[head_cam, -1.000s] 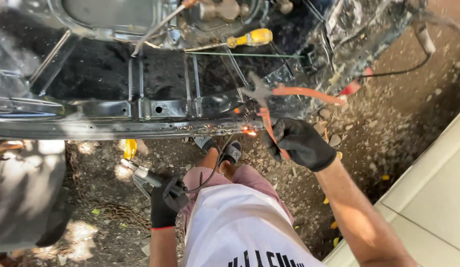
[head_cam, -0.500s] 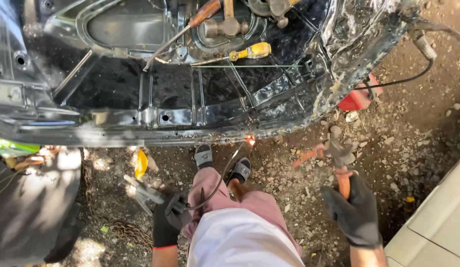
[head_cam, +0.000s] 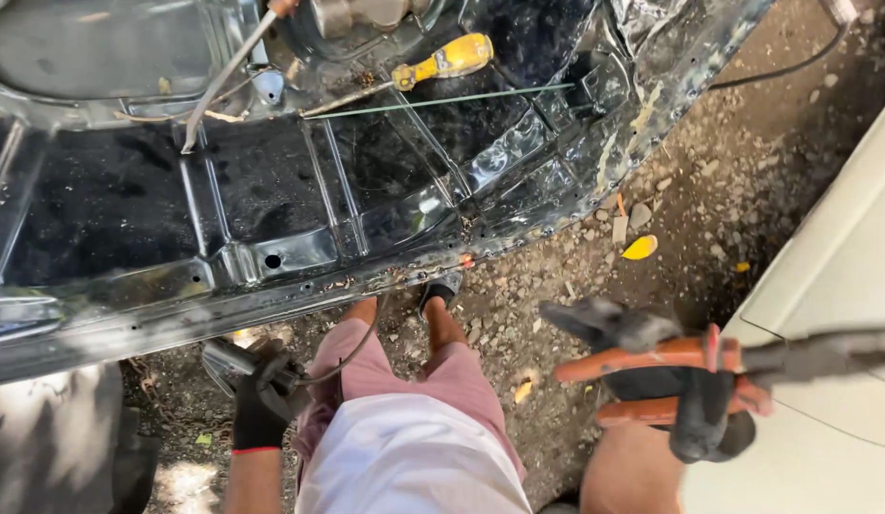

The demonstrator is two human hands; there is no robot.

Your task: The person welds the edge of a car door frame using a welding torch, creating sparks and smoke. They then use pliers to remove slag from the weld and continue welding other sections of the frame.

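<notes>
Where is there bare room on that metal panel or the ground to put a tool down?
The dark flat panel left of the ribs is bare. The gravel between the panel's edge and the pale slab holds only leaves. Crowded: the top, with the yellow-handled screwdriver and thin rod, and around the feet.

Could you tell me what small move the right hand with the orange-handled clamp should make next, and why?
Probably bring the right hand back up toward the glowing spot on the panel edge. The orange-handled clamp hangs low beside the leg, well away from the metal, while the left hand holds a tool with a cable under the panel.
</notes>
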